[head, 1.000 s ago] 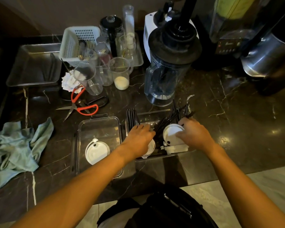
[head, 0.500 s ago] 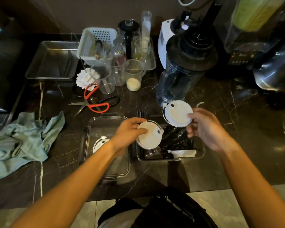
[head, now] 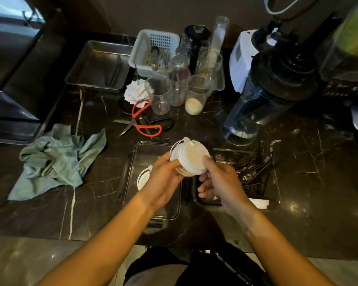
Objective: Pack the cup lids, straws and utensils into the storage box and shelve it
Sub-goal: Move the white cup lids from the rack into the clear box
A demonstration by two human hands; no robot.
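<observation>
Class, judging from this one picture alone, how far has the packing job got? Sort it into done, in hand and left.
Done: one cup lid lies in the clear tray on the left; black straws lie in the right container.
In hand: left hand and right hand hold a stack of white lids above the two.
Left: setting the stack down, closing the box, shelving it.

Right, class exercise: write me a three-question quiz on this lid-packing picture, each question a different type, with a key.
1. True or false: both hands hold the stack of white lids.
2. Multiple choice: the black straws lie in A) the right container, B) the white basket, C) the steel tray.
3. What lies alone in the left container?

Key: 1 true; 2 A; 3 a single white lid.
</observation>
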